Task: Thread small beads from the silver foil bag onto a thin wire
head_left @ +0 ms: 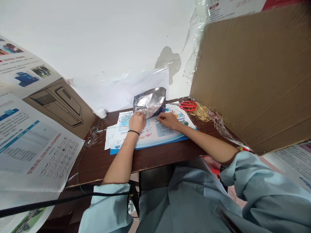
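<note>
A foil bag [152, 100], cut open and silver inside, lies on printed sheets against the wall. Small multicoloured beads [152, 110] are heaped in its lower part. My left hand [137, 121], with a black band at the wrist, rests at the bag's near left edge. Its fingers are curled together, and what they pinch is hidden. Just right of the bag's near corner, my right hand [168, 120] has thumb and fingertips pressed together over the paper; anything between them is too small to name. A thin thread with pale beads [100, 130] runs from the left towards my left hand.
Red-handled scissors [188, 105] lie behind my right hand, beside a pile of thin golden sticks [201, 111]. Tangled clear thread [94, 136] lies on the left of the brown table [160, 157]. Cardboard walls [250, 71] close in both sides. A black cable [60, 201] crosses the lower left.
</note>
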### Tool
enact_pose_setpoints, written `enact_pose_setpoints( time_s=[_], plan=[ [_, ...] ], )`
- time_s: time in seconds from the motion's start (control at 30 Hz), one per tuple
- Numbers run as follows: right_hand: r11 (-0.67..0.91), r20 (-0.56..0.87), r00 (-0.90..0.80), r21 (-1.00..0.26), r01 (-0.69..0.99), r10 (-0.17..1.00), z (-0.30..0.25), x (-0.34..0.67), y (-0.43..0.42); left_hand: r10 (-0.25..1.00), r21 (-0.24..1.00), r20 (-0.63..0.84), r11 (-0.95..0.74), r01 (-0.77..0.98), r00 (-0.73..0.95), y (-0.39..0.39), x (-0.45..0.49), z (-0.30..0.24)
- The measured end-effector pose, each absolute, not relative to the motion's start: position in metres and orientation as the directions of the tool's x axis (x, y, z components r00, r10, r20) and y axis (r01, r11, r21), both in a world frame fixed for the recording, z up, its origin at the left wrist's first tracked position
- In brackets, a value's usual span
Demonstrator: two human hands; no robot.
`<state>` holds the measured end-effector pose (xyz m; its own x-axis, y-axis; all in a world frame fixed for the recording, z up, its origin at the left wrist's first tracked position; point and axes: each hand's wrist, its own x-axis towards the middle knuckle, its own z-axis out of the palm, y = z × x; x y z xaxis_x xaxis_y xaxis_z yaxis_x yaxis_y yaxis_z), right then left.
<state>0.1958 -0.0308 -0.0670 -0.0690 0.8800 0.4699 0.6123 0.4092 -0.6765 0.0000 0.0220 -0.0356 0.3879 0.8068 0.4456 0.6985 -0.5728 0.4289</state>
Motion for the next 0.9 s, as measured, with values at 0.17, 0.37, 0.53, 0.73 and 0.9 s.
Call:
enact_pose_setpoints(
  time_s=[0.17,0.37,0.53,0.73,0.9],
  plan=[
    [0.417,0.457,-0.114,-0.647,0.638,0.882,-0.0706,0.195,-0.0302,0.884,0.105,0.237,-0.437,0.894,0.404,0.0263,-0.0018,-0.0332],
    [0.433,0.464,-0.141,-0.617,0.657,0.875,-0.0717,0.1948,-0.0303,0.907,-0.008,0.176,-0.388,0.922,0.383,0.027,-0.0011,-0.0305],
    [0.422,0.454,-0.14,-0.612,0.668,0.88,-0.0706,0.1946,-0.0306,0.9,-0.017,0.211,-0.387,0.922,0.382,0.0318,-0.001,-0.0354],
    [0.454,0.485,-0.149,-0.605,0.654,0.862,-0.0711,0.1938,-0.0307,0.892,-0.02,0.228,-0.397,0.918,0.39,0.0306,-0.0002,-0.0364],
    [0.458,0.487,-0.15,-0.609,0.648,0.86,-0.0702,0.1933,-0.031,0.892,0.02,0.216,-0.412,0.911,0.398,0.0284,-0.0017,-0.0329]
  ],
)
